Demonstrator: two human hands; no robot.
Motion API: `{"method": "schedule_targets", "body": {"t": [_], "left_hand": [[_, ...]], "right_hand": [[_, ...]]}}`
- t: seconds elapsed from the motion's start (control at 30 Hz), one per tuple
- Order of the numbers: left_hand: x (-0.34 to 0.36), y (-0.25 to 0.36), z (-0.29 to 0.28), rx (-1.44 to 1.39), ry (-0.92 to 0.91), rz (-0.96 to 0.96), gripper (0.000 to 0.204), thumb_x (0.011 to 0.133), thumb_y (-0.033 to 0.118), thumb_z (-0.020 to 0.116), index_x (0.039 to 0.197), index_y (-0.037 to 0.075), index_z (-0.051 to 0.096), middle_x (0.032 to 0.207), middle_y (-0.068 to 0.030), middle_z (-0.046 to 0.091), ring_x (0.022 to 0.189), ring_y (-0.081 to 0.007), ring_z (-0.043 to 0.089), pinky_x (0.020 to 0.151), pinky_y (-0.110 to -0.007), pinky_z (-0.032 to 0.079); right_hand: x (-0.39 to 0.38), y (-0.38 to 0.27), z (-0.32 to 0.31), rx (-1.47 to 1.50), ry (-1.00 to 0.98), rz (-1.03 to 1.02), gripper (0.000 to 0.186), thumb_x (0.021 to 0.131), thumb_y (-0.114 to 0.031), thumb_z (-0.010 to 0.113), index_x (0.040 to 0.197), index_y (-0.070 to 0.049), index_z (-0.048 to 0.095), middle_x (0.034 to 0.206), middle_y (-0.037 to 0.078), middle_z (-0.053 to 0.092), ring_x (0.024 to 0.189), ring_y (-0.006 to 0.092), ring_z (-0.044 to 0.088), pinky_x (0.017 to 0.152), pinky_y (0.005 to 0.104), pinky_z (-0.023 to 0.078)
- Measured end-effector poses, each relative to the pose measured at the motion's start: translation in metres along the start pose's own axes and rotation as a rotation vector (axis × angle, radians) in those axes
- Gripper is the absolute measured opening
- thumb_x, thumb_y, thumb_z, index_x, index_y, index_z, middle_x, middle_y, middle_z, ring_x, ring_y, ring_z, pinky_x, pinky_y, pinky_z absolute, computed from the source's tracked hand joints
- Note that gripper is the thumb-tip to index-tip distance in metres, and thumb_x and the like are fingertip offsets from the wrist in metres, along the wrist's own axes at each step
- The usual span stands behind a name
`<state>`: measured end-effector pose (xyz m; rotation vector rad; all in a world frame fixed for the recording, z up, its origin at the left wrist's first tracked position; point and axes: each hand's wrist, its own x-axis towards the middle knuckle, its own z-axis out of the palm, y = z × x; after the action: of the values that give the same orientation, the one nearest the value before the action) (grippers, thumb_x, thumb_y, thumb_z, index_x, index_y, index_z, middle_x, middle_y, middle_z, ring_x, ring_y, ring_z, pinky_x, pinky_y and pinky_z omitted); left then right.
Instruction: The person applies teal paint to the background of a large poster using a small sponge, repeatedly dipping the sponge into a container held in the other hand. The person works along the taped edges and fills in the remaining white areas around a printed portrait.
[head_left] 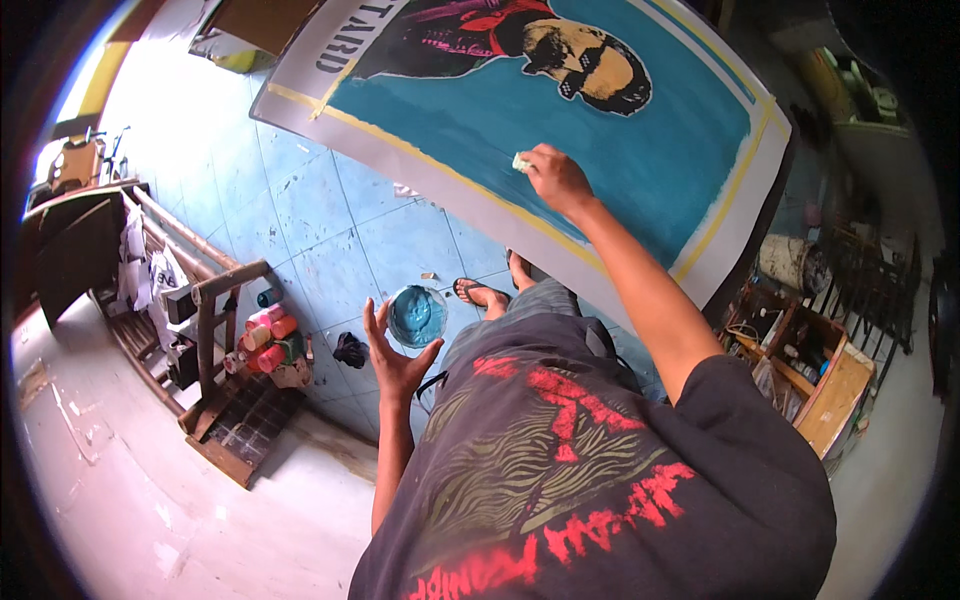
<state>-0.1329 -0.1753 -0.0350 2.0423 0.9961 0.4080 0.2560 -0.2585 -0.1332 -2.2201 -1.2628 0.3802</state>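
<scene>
My left hand (pixel 397 362) grips a clear cup of blue paint (pixel 417 318) by its side, thumb and fingers spread around it, low beside my body. Between the closed fingers of my right hand (pixel 558 182) is a small pale sponge (pixel 522 162). That hand is over the teal background of a large painted poster (pixel 690 165), close to its surface; whether the sponge touches the paint I cannot tell. A painted figure (pixel 585 62) in pixelated dark glasses lies sideways on the poster. Yellow masking tape (pixel 440 176) lines the teal area, inside a white margin.
Paint-spotted blue tiles (pixel 300 215) cover the floor around my sandalled feet (pixel 487 296). To the left, several paint bottles (pixel 268 340) stand by a wooden frame (pixel 212 330). A black crumpled bag (pixel 350 350) lies near the cup. Wooden boxes (pixel 800 350) are at the right.
</scene>
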Motion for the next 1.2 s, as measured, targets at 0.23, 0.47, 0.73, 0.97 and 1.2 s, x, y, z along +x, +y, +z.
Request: {"method": "schedule_targets", "body": {"t": [0.23, 0.47, 0.73, 0.97, 1.2], "left_hand": [[-0.004, -0.006, 0.003, -0.020, 0.100, -0.011, 0.127, 0.059, 0.027, 0.096, 0.157, 0.006, 0.018, 0.136, -0.0217, 0.054, 0.127, -0.0337, 0.054, 0.108, -0.046, 0.042], [-0.010, -0.005, 0.001, -0.011, 0.150, -0.047, 0.126, 0.059, 0.025, 0.096, 0.157, 0.006, 0.018, 0.137, -0.0221, 0.053, 0.129, -0.0337, 0.052, 0.109, -0.046, 0.041], [-0.015, -0.004, 0.000, -0.025, 0.200, -0.076, 0.125, 0.060, 0.025, 0.096, 0.157, 0.007, 0.018, 0.137, -0.0222, 0.052, 0.129, -0.0340, 0.052, 0.110, -0.046, 0.040], [-0.018, -0.004, 0.001, -0.041, 0.203, -0.098, 0.128, 0.060, 0.026, 0.096, 0.157, 0.007, 0.016, 0.136, -0.0213, 0.053, 0.128, -0.0343, 0.052, 0.109, -0.046, 0.040], [0.023, 0.018, 0.018, -0.056, 0.136, 0.009, 0.132, 0.059, 0.023, 0.097, 0.157, 0.007, 0.009, 0.136, -0.0207, 0.054, 0.122, -0.0336, 0.057, 0.105, -0.045, 0.046]], "right_hand": [[0.030, 0.001, -0.003, 0.016, -0.089, -0.023, 0.019, 0.091, -0.012, 0.062, 0.107, -0.006, 0.070, 0.106, 0.013, 0.067, 0.097, 0.0362, 0.066, 0.084, 0.0452, 0.055], [0.052, 0.001, -0.001, 0.112, -0.082, -0.013, 0.017, 0.091, -0.014, 0.062, 0.101, -0.007, 0.073, 0.099, 0.016, 0.069, 0.095, 0.0365, 0.066, 0.084, 0.0450, 0.054], [0.054, 0.013, 0.005, 0.066, -0.078, -0.010, 0.017, 0.090, -0.016, 0.065, 0.097, -0.005, 0.074, 0.097, 0.017, 0.070, 0.088, 0.0360, 0.068, 0.080, 0.0436, 0.054], [0.040, 0.001, -0.013, 0.136, 0.024, -0.008, 0.017, 0.090, -0.014, 0.067, 0.102, -0.003, 0.074, 0.091, 0.013, 0.072, 0.079, 0.0254, 0.068, 0.074, 0.0349, 0.053], [0.004, -0.116, -0.083, 0.757, -0.144, 0.211, 0.019, 0.092, -0.012, 0.070, 0.107, 0.000, 0.072, 0.091, 0.009, 0.075, 0.080, 0.0112, 0.068, 0.072, 0.0274, 0.054]]}}
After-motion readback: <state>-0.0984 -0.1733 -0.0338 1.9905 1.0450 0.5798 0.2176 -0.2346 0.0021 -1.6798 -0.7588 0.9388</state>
